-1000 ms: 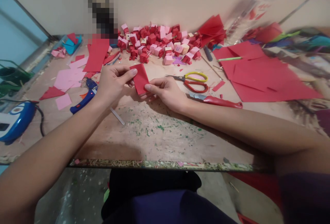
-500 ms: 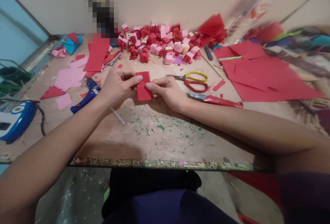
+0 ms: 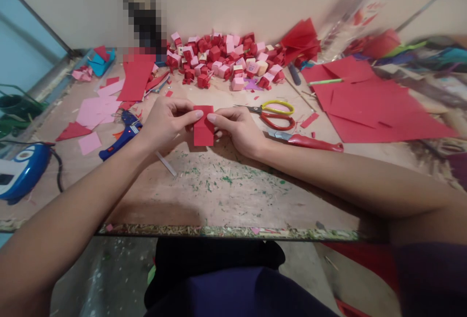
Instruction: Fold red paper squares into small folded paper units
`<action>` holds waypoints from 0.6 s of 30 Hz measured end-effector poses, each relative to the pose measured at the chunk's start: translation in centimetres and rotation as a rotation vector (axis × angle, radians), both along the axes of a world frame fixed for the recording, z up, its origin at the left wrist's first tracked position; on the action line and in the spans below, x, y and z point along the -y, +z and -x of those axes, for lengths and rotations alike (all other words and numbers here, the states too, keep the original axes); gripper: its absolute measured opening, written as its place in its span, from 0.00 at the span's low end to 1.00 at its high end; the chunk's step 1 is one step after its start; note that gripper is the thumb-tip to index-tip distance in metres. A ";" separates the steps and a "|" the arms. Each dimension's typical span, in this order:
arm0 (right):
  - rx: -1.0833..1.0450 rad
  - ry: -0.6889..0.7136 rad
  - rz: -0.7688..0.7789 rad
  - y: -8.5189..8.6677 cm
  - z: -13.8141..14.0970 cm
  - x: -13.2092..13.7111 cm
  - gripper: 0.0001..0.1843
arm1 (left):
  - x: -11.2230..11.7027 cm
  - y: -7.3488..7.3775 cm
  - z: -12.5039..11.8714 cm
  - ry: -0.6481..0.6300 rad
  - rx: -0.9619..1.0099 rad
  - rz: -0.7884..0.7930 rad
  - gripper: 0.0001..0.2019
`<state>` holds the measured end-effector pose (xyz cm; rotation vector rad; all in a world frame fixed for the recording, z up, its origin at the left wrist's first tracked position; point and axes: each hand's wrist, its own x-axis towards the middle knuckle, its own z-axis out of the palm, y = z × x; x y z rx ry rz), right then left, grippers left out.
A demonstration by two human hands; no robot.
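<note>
A small red paper strip [image 3: 203, 132] with a crease across it is held upright above the table between my two hands. My left hand [image 3: 168, 118] pinches its left edge, thumb on the front face. On the opposite edge, my right hand [image 3: 235, 126] grips it the same way; the fingers behind the paper are partly hidden. Scissors [image 3: 272, 113] with one yellow and one red handle lie just right of my right hand. Below them is a red-handled cutting tool [image 3: 310, 142], its metal end partly behind my wrist. A blue glue gun [image 3: 122, 139] rests beside my left wrist.
Many small red and pink paper cubes [image 3: 219, 59] are heaped against the wall. Red paper sheets [image 3: 368, 103] spread on the right; pink paper [image 3: 97, 110] and red pieces lie left. A blue device [image 3: 27, 171] with a cord sits at far left. Green scraps dot the table [image 3: 233, 205].
The red paper strip has straightened from a slight tilt and sits slightly lower. My right thumb has shifted a little higher on it. Both hands keep their hold.
</note>
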<state>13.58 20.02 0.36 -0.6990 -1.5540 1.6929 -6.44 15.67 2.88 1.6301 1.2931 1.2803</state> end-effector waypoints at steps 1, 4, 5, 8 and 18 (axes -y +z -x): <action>-0.001 -0.009 0.000 0.1 0.0 0.1 0.18 | 0.0 0.0 0.1 -0.010 -0.018 0.007 0.13; 0.008 -0.021 -0.003 0.2 0.0 0.2 0.17 | -0.1 -0.1 0.2 -0.022 -0.031 0.008 0.14; 0.007 -0.023 -0.006 0.2 0.0 0.2 0.16 | -0.1 -0.1 0.2 -0.024 -0.023 0.001 0.14; -0.015 -0.042 -0.012 0.0 0.0 0.1 0.16 | 0.0 -0.1 0.2 -0.038 0.008 -0.013 0.12; -0.007 -0.132 0.015 -0.1 0.2 0.1 0.13 | 0.0 0.2 0.5 -0.046 -0.061 0.015 0.12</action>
